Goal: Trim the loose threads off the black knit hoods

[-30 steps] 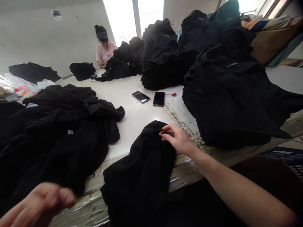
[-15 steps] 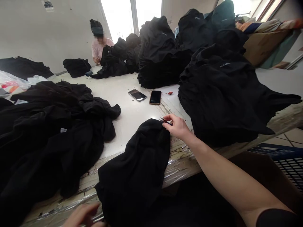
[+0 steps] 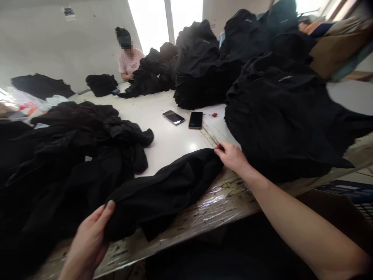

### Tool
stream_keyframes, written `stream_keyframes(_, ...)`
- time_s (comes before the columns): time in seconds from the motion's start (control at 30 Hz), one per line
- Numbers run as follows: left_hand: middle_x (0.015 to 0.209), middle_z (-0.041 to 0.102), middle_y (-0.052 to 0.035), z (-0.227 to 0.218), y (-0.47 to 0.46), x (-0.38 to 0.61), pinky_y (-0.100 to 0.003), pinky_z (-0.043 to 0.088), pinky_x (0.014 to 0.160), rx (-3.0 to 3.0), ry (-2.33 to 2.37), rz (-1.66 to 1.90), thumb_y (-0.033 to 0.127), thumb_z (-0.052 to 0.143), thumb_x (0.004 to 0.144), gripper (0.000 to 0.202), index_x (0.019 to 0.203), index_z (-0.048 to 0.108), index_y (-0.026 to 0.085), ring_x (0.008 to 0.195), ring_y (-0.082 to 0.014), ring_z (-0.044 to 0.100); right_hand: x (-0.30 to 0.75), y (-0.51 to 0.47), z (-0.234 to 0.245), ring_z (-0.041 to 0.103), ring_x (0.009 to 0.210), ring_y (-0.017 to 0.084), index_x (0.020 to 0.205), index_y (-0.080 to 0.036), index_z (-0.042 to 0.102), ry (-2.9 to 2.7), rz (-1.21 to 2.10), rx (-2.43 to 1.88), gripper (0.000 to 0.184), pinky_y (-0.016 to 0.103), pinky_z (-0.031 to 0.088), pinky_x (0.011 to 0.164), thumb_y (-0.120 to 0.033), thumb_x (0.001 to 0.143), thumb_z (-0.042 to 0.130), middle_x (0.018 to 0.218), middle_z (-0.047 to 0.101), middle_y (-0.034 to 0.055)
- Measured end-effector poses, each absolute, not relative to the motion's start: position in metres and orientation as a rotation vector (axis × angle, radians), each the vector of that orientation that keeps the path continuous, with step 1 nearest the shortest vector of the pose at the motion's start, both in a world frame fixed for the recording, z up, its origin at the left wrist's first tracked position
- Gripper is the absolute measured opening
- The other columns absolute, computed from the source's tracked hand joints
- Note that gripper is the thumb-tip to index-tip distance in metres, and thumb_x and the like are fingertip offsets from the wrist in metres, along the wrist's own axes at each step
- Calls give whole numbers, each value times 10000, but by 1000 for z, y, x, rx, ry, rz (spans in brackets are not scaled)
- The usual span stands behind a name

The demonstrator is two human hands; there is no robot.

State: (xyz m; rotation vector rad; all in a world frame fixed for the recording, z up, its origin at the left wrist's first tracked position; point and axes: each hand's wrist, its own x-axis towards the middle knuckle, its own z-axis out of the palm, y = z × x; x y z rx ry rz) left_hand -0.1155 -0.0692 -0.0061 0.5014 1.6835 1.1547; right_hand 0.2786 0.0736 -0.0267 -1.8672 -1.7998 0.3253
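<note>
A black garment (image 3: pixel 169 186) is stretched between my two hands over the near edge of the table. My left hand (image 3: pixel 90 233) grips its lower left end, thumb on top and fingers underneath. At the upper right end, my right hand (image 3: pixel 231 155) pinches a corner of the cloth between thumb and fingers. Something small and dark shows at the right fingertips; I cannot tell whether it is cloth or a tool. Left of the garment lies a loose heap of black clothes (image 3: pixel 72 163), some with small white labels.
Two phones (image 3: pixel 173 117) (image 3: pixel 195 120) lie mid-table, one with a red charm (image 3: pixel 214 114). Tall stacks of black garments (image 3: pixel 285 116) (image 3: pixel 201 66) stand right and behind. A co-worker in a pink shirt (image 3: pixel 131 62) sits at the far side. A blue crate (image 3: pixel 346 190) is below right.
My left hand has come up and taken hold of the garment's left end. My right hand has moved right, pulling the cloth out sideways. The pointed tool seen in its fingers no longer shows clearly.
</note>
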Motion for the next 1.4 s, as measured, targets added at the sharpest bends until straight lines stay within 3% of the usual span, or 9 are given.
stream_keyframes(0.1,869,715,-107,-9,-67,-97,-262,554,620,362,1413,1201,348,636,800,271,940,674,119,701,-184,675,274,65,-27,588,789,235,896,-163,625,-1767,233,-1830,161,336,436,704,-260,803,536,932,633,111)
stream_keyframes(0.23,1059,678,-160,-21,-82,-100,-319,551,757,438,1316,1231,530,596,792,480,1027,664,116,936,-243,656,238,27,-19,591,728,195,924,-187,618,-1939,359,-1475,161,308,466,663,-263,784,594,921,631,72)
stream_keyframes(0.37,1185,630,-113,-26,-107,-101,-330,472,926,729,1432,1062,327,803,639,568,1149,612,164,1129,-262,563,189,-20,-21,599,750,171,925,-192,603,-2294,699,-1022,112,268,477,636,-208,833,542,902,627,60)
stream_keyframes(0.47,1115,654,-95,-26,-120,-98,-324,479,880,820,1458,868,245,783,666,558,1178,575,176,1028,-230,608,165,-31,-38,614,757,177,989,-185,594,-2500,667,-1081,157,275,477,625,-193,841,543,973,610,65)
stream_keyframes(0.67,849,674,-76,-32,-133,-82,-243,460,645,711,1427,731,327,707,745,390,1078,611,150,756,-167,622,159,-15,-57,630,816,192,1026,-192,592,-2576,479,-1297,176,271,469,611,-236,860,557,1025,586,54)
stream_keyframes(0.87,821,613,-57,-31,-130,-59,-286,431,751,1369,1735,994,286,623,806,145,752,658,156,799,-176,557,165,-16,-60,636,817,189,1005,-197,585,-2510,526,-1215,164,291,497,679,-199,841,575,1007,593,37)
stream_keyframes(1.07,726,592,-28,-26,-115,-47,-237,481,536,698,1397,1246,377,663,787,256,844,611,133,619,-123,535,167,-11,-65,642,764,195,1070,-199,563,-2391,471,-1251,252,317,515,653,-225,822,601,1019,599,50)
stream_keyframes(1.2,821,636,-47,-22,-111,-36,-208,513,556,409,1235,1308,285,756,716,313,940,617,116,643,-100,574,172,-15,-50,619,849,219,1141,-166,540,-2225,427,-1235,330,345,519,746,-215,820,596,1049,571,92)
stream_keyframes(1.4,888,647,-48,-17,-115,-26,-205,530,615,392,1194,1286,171,764,699,311,973,625,119,712,-104,601,166,-50,-17,578,749,143,964,-193,618,-2071,975,-1033,161,250,481,641,-158,808,598,914,589,37)
